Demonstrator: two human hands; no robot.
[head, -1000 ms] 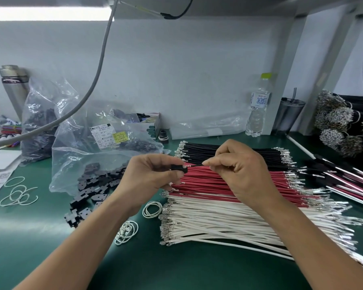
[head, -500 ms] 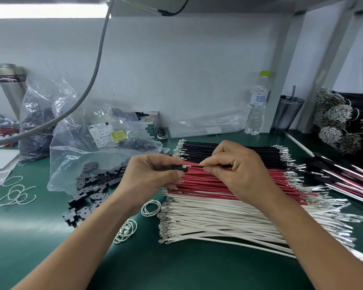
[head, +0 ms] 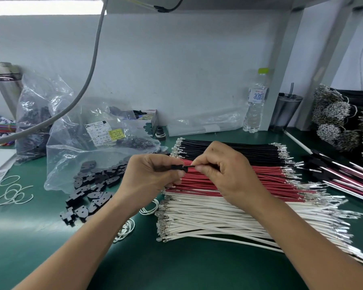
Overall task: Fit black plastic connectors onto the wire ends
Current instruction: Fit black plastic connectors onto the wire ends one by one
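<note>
black plastic connector (head: 179,168) is being pinched in the left hand (head: 153,176) above the tabletop; the right hand (head: 226,174), pinching a wire (head: 190,166), is now seating it, the earlier gap having closed.

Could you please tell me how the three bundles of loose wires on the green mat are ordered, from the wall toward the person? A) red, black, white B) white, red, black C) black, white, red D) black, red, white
D: the black wires lie nearest the wall, the red wires in the middle, and the white wires closest to the person.
</note>
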